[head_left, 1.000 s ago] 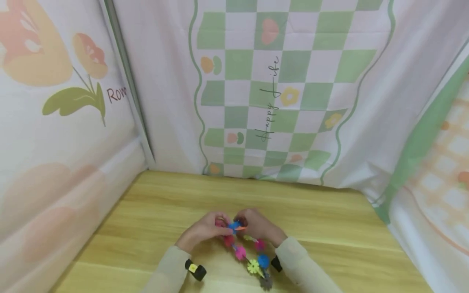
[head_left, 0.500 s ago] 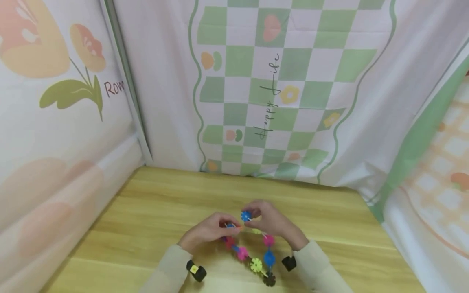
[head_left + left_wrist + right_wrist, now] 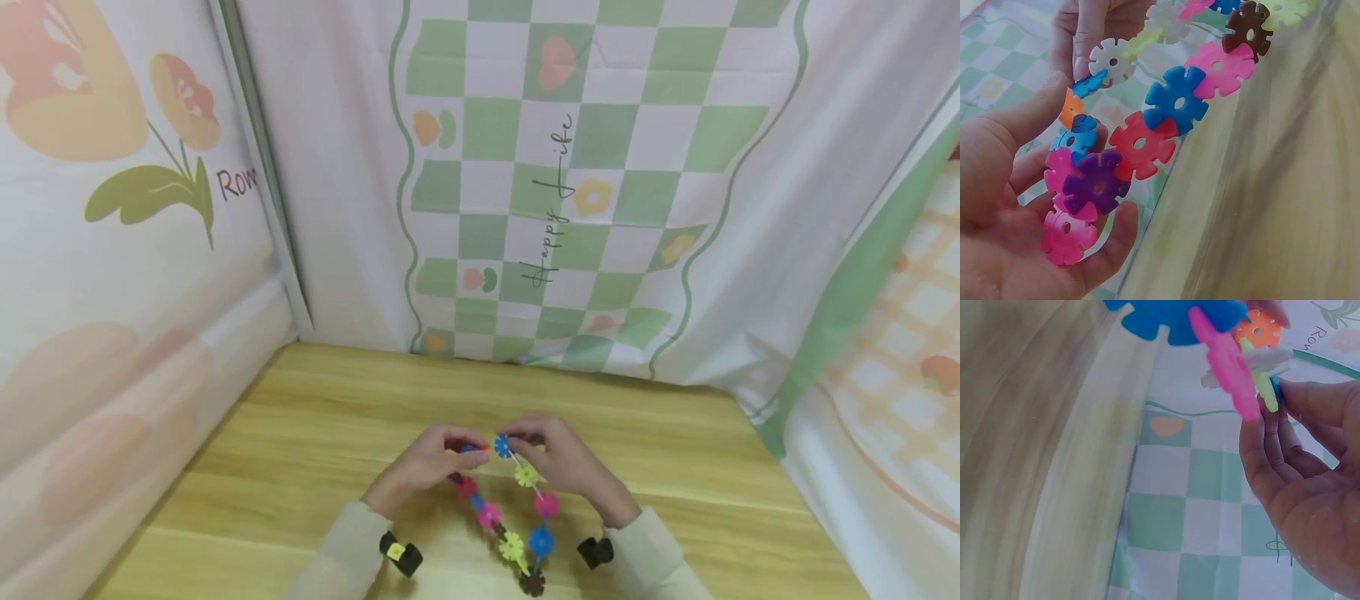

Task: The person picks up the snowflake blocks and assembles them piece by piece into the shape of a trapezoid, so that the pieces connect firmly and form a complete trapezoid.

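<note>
A chain of plastic snowflake discs (image 3: 512, 547) hangs in a loop between both hands, its dark brown disc (image 3: 533, 582) lowest. My left hand (image 3: 429, 460) pinches the orange end disc (image 3: 1072, 110) by thumb and finger. Beside its curled fingers are a light blue disc (image 3: 1074, 139), a purple disc (image 3: 1097, 181) and pink ones (image 3: 1069, 234). My right hand (image 3: 564, 457) pinches the blue disc (image 3: 503, 446) at the other end, which a white disc (image 3: 1113, 61) joins. In the head view the two end discs face each other, a small gap apart.
The wooden table (image 3: 360, 392) lies under both hands. A checked cloth curtain (image 3: 551, 208) hangs behind it, with a flowered cloth (image 3: 135, 275) on the left and another cloth (image 3: 900, 375) on the right. Black straps (image 3: 401, 554) sit at the wrists.
A second ago the blue and orange discs were together between both hands. My right hand has since drawn the blue disc away to the right. My left hand has risen slightly.
</note>
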### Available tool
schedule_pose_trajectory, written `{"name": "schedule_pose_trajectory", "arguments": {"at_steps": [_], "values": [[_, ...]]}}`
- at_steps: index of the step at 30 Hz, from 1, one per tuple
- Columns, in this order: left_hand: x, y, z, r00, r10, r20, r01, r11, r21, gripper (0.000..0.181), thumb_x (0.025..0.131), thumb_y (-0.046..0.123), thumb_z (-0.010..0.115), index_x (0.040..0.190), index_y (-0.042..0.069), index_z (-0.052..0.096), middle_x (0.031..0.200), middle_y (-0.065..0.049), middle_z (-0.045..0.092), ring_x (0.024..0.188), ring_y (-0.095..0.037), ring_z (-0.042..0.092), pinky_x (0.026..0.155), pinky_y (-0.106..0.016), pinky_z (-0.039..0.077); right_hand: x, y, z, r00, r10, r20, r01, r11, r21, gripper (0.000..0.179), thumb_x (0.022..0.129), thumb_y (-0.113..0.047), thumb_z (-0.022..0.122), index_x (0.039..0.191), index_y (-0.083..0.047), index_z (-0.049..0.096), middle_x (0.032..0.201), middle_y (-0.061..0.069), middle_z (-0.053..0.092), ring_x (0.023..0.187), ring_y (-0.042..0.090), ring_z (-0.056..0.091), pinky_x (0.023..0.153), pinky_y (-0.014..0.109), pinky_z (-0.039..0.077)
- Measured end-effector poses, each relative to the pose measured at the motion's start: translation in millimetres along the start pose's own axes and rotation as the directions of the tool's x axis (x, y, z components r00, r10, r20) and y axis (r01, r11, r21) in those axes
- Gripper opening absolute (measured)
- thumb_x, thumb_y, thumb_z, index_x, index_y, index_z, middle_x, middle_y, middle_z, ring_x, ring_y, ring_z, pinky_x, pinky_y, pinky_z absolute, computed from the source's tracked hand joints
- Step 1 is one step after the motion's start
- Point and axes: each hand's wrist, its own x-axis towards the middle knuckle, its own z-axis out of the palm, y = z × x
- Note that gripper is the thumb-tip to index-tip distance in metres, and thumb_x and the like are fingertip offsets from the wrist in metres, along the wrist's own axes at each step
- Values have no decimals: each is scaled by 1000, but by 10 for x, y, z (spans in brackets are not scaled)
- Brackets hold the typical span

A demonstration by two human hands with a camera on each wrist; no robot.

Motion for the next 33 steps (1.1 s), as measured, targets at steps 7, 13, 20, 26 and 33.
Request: {"name": "schedule_pose_trajectory", "arguments": {"at_steps": [7, 13, 20, 26, 33], "values": [[-2, 17, -6, 1000, 12, -17, -12, 1000, 9, 32, 100, 34, 74, 123, 11, 77, 116, -14, 74, 98, -32, 73, 76, -29, 63, 14, -39, -33, 999, -32, 6, 32, 999, -7, 22, 101, -4, 66, 120, -5, 77, 109, 7, 77, 96, 16, 74, 89, 27, 63], [-27, 50, -18, 998, 59, 14, -60, 998, 25, 27, 100, 26, 75, 119, 7, 78, 108, -17, 76, 91, -28, 71, 72, -26, 61, 47, -119, -80, 997, -53, 54, 55, 997, -45, 21, 101, -2, 67, 118, -6, 78, 102, 2, 75, 92, 11, 73, 86, 29, 64], [-22, 68, -23, 991, 125, 38, -127, 991, 53, 25, 101, 24, 74, 117, 6, 79, 103, -23, 77, 83, -17, 68, 70, -22, 57, 101, -210, -136, 993, -49, 109, 59, 994, -96, 20, 101, -2, 67, 115, -6, 80, 97, 0, 74, 87, 7, 70, 81, 26, 63], [-9, 50, -25, 992, 127, 16, -128, 991, 44, 27, 101, 25, 73, 118, 6, 78, 100, -23, 76, 82, -17, 65, 69, -20, 54, 159, -244, -142, 992, -47, 121, 60, 992, -107, 19, 102, -3, 67, 114, -6, 80, 99, 2, 76, 87, 7, 70, 81, 25, 62], [-15, 40, -26, 997, 50, -54, -49, 999, 4, 30, 98, 29, 77, 119, 8, 78, 103, -12, 75, 85, -14, 65, 72, -22, 56, 190, -158, -100, 997, 56, 62, -56, 998, 0, 13, 102, -12, 70, 111, -14, 80, 98, -1, 78, 83, 6, 72, 77, 25, 62]]}}
